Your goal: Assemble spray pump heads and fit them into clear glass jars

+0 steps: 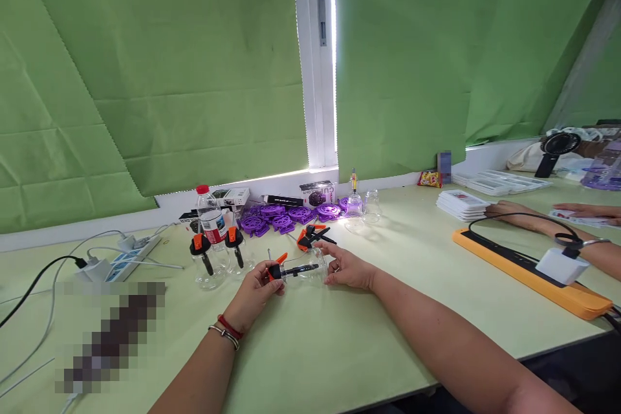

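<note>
Tilted onto its side above the table, a clear glass jar point(310, 273) spans the space between my two hands. My left hand point(259, 286) is closed around its black-and-orange top point(275, 272), from which a black stem point(303, 269) runs inside the glass. The fingers of my right hand point(345, 266) grip the jar's wide base end. Just behind lie loose black-and-orange tops point(310, 237). Two similar jars, one point(206, 272) nearer and one point(239, 259) beside it, stand upright to the left with their tops on.
Purple plastic pieces point(257, 221) and small boxes line the wall behind. A red-capped bottle point(212, 220) stands back left, and glass vessels point(372, 207) back right. A white power strip point(133, 259) lies left, an orange one point(528, 278) right. Another person's hands point(519, 215) are at far right.
</note>
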Demonstrator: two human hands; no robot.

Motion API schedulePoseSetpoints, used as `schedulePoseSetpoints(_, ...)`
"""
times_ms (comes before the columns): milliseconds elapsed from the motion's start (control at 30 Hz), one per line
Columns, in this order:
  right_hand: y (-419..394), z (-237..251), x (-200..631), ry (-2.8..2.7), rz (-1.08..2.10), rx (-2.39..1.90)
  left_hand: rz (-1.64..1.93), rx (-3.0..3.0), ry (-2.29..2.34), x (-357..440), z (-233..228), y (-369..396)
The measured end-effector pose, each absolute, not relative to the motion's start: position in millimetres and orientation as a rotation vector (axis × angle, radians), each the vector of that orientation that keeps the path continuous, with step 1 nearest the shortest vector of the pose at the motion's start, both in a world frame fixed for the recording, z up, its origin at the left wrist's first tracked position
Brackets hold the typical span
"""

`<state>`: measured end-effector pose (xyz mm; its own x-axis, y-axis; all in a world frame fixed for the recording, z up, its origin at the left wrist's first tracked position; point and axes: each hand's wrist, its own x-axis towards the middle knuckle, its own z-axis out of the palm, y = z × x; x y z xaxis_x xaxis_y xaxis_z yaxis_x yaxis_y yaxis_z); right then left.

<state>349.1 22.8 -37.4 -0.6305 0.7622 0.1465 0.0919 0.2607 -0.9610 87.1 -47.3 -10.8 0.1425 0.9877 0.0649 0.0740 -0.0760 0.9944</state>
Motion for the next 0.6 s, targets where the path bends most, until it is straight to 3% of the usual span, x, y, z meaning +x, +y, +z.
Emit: schedulePoseSetpoints(600,22.9,-33.4,348.0,-1.790,1.559,-0.766,1.085,1.453,1.120,86.1,-8.2,-48.2)
